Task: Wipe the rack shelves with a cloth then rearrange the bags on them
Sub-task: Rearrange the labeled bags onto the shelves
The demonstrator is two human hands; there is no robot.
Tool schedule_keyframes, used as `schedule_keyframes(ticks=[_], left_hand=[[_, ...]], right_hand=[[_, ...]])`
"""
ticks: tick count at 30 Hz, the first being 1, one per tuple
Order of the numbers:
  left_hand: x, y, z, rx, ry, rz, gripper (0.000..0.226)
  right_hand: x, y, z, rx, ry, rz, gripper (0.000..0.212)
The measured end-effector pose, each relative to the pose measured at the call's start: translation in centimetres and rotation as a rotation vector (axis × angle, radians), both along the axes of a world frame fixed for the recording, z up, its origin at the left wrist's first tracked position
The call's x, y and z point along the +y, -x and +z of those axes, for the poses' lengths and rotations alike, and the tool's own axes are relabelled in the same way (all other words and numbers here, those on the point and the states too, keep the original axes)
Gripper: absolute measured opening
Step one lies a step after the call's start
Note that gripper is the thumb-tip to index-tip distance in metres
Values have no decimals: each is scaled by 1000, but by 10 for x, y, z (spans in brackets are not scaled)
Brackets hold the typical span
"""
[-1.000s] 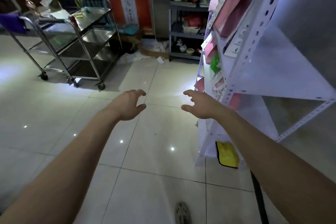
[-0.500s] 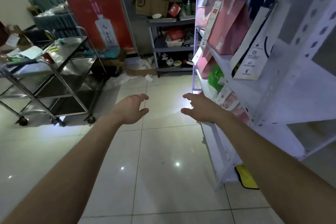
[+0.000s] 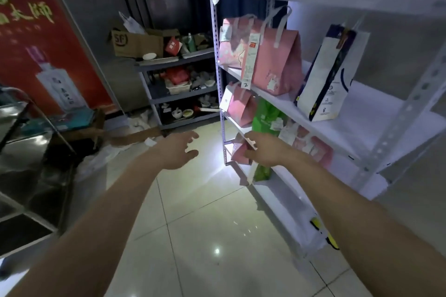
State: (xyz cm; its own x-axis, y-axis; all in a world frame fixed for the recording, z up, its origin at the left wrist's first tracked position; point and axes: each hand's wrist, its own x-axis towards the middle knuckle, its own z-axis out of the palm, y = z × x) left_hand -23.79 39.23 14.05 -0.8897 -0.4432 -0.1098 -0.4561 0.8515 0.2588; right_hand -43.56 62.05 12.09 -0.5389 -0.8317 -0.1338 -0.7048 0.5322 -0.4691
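A white metal rack (image 3: pixel 321 0) stands on my right with bags on its shelves. Pink bags (image 3: pixel 275 60) and a white-and-navy bag (image 3: pixel 328 79) stand on the middle shelf (image 3: pixel 376 113). A green bag (image 3: pixel 265 118) and more pink bags (image 3: pixel 239 106) sit on the shelves below. My left hand (image 3: pixel 178 150) hangs over the floor, fingers loosely spread, holding nothing. My right hand (image 3: pixel 263 150) reaches out in front of a low pink bag (image 3: pixel 237 153), fingers relaxed and empty. A yellow item (image 3: pixel 324 232) that may be a cloth lies at the rack's foot.
A steel trolley (image 3: pixel 21 157) stands at the left. A red banner (image 3: pixel 41 43) leans behind it. A grey shelf unit (image 3: pixel 176 60) with a cardboard box (image 3: pixel 135 43) and dishes fills the far corner. Glossy floor tiles (image 3: pixel 205 236) stretch between trolley and rack.
The view has swung up and right toward the rack, so its shelves and bags fill more of the frame. Both hands stay outstretched and empty, the right one now in front of the low pink bag.
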Motion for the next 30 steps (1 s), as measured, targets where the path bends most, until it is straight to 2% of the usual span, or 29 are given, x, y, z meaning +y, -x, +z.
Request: schedule_keyframes(ticks=[8, 16, 19, 26, 30], left_hand=[[-68, 66, 18, 63, -26, -211, 57], [-142, 170, 32, 53, 70, -383, 53], [-174, 202, 38, 30, 44, -418, 54], [-214, 278, 49, 96, 74, -542, 55], [-227, 319, 55, 106, 35, -619, 53]], right_hand=[[-32, 24, 19, 97, 33, -180, 69], [-108, 96, 38, 137, 51, -273, 54], [-136, 116, 42, 123, 68, -286, 44], [-162, 144, 46, 106, 31, -474, 62], [-170, 151, 48, 100, -17, -600, 58]])
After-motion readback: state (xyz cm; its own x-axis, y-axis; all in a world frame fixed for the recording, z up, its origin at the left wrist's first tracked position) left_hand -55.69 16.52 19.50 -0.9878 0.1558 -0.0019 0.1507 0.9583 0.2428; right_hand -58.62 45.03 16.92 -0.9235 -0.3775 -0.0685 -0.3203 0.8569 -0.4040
